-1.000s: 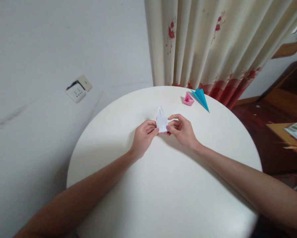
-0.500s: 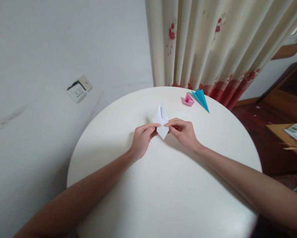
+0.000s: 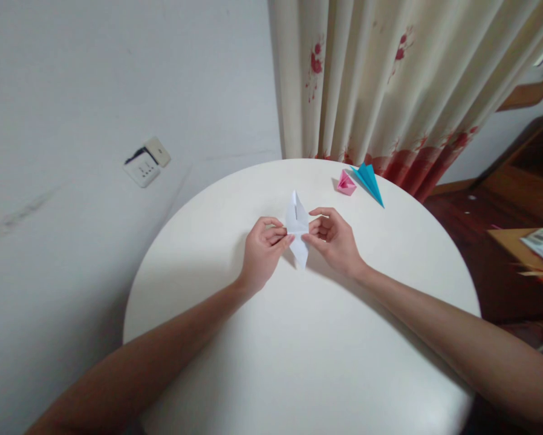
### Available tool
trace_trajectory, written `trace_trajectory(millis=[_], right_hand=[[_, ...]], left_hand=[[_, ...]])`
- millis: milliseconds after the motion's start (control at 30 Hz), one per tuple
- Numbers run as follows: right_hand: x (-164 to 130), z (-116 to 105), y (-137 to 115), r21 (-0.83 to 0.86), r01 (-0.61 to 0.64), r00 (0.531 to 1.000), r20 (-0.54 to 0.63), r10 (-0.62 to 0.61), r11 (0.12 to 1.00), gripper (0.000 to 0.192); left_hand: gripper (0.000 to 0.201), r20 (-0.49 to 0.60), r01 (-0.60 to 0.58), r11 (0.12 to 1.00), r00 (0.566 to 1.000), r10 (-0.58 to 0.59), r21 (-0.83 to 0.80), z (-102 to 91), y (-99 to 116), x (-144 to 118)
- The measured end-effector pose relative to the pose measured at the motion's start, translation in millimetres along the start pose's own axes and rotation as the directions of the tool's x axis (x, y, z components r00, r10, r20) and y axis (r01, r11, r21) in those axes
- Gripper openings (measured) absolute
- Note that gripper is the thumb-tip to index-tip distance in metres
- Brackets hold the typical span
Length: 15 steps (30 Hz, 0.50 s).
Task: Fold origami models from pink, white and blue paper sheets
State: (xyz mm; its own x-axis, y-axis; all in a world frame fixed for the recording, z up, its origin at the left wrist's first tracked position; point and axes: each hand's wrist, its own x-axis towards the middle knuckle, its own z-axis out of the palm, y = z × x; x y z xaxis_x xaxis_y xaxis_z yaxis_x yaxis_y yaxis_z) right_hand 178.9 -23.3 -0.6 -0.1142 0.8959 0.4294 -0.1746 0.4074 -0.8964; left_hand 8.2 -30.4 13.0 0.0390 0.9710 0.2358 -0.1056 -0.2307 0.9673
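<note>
One white paper (image 3: 297, 211): folded into a long pointed shape, held up between both hands over the far half of the table; whether it touches the tabletop I cannot tell.
Paper's tips: one points away toward the curtain, the other down toward the person.
Crease: runs across the paper at thumb level – a dark slit shows in the part above it.
Left hand (image 3: 263, 249): pinching the paper's left side, thumb on top by the crease, the other fingers curled at and behind the edge.
Right hand (image 3: 337, 241): pinching the right side, thumb tip near the crease, index finger arched above the rest; how its other fingertips meet the paper is hard to see.
Table (image 3: 299, 350): round, white, close to the wall (image 3: 117, 72).
Pink folded paper (image 3: 346, 183): on the table's far right part, beyond the right hand.
Blue folded paper (image 3: 370, 184): just right of the pink one – its narrow point aimed toward the person.
Curtain (image 3: 357, 78): cream with red flowers and a red lower band, hanging behind the table.
Wall socket (image 3: 143, 170): left of the table.
</note>
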Motion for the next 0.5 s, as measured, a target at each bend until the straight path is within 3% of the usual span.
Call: trace_trajectory(millis=[500], right_hand=[[-1.3, 0.3, -1.1, -0.095, 0.007, 0.999, -0.042, -0.011, 0.995, 0.041]], left_hand=[[0.033, 0.084, -0.086, 0.996, 0.993, 0.082, 0.039, -0.1, -4.0, 1.9]])
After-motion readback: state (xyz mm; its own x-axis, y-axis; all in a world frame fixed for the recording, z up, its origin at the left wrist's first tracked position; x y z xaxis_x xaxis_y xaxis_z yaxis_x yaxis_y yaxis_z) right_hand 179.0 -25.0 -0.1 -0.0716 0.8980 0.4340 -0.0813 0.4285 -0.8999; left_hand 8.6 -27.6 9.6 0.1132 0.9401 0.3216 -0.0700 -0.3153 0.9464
